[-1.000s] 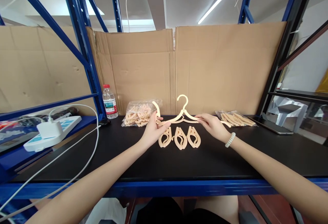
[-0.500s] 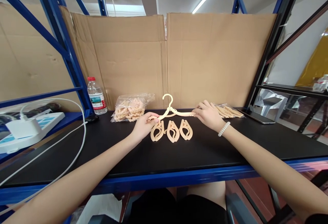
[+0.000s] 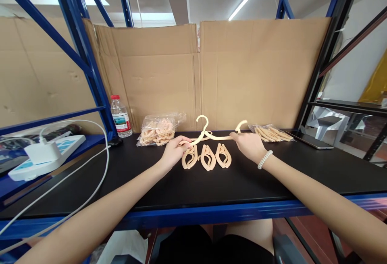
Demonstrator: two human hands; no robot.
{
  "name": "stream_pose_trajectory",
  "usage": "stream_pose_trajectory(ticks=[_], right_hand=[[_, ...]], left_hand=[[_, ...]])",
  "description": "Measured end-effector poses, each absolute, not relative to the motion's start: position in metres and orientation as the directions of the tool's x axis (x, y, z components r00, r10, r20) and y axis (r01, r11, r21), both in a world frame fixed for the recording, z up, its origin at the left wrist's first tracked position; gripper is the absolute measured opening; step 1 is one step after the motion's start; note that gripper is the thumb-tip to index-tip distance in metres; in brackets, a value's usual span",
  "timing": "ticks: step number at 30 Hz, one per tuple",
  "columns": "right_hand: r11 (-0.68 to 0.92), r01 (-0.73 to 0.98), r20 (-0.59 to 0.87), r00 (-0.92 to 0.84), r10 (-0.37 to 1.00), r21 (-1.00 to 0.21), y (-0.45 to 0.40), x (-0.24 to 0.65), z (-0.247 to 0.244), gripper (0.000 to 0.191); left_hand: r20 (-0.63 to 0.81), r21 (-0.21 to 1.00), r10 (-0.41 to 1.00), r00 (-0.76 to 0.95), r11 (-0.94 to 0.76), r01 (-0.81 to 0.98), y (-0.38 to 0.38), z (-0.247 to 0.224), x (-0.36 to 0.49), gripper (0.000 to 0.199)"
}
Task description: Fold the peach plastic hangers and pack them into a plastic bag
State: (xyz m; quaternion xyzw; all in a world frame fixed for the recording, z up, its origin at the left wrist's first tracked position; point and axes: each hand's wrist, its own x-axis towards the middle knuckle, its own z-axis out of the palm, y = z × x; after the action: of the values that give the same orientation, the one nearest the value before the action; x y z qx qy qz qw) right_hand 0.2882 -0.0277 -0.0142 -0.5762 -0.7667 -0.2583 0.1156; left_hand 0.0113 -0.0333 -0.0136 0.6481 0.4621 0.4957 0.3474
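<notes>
A cream folding hanger [image 3: 208, 135] is held up above the black tabletop, its hook [image 3: 202, 117] pointing upward. My left hand [image 3: 174, 150] is closed around the hanger's left end. At the other end, my right hand [image 3: 248, 145] is closed, gripping the right arm of the hanger. Above my right fingers sticks up a curved cream piece [image 3: 241, 125]; whether it belongs to the hanger I cannot tell. In front lie several folded hanger bodies in a row: a left one [image 3: 189, 157], a middle one [image 3: 208, 158] and a right one [image 3: 223, 156].
Behind stand a clear bag of peach-coloured parts [image 3: 157, 131], a bag of cream sticks [image 3: 271, 133] and a water bottle [image 3: 121, 119]. A phone [image 3: 313, 140] lies at right. White cables and a power strip [image 3: 51, 159] are at left. Cardboard [image 3: 157, 74] walls the back.
My right hand has turned and its fingers have curled in around the hanger's end. The curved piece now shows above it. My left hand keeps its hold. The whole view has shifted slightly.
</notes>
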Motion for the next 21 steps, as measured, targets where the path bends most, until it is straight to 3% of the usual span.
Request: stream_pose_trajectory(ticks=[3, 8, 12, 21], right_hand=[[0.313, 0.943, 0.514, -0.326, 0.794, 0.113, -0.025, 0.289, -0.018, 0.019], [0.568, 0.778, 0.567, -0.348, 0.746, -0.271, -0.017, 0.291, -0.025, 0.017], [0.606, 0.607, 0.582, -0.271, 0.766, -0.515, -0.013, 0.292, -0.027, 0.017], [0.592, 0.463, 0.518, -0.289, 0.805, -0.66, -0.007, 0.295, -0.026, 0.035]], left_hand=[[0.314, 0.903, 0.945, 0.091, -0.327, 0.278, -0.034, -0.015, 0.013, 0.019], [0.323, 0.899, 0.944, 0.062, -0.327, 0.291, -0.033, -0.011, 0.01, 0.018], [0.355, 0.879, 0.933, 0.065, -0.357, 0.316, -0.031, -0.007, 0.006, 0.018], [0.339, 0.898, 0.938, 0.075, -0.347, 0.271, -0.034, -0.006, 0.009, 0.017]])
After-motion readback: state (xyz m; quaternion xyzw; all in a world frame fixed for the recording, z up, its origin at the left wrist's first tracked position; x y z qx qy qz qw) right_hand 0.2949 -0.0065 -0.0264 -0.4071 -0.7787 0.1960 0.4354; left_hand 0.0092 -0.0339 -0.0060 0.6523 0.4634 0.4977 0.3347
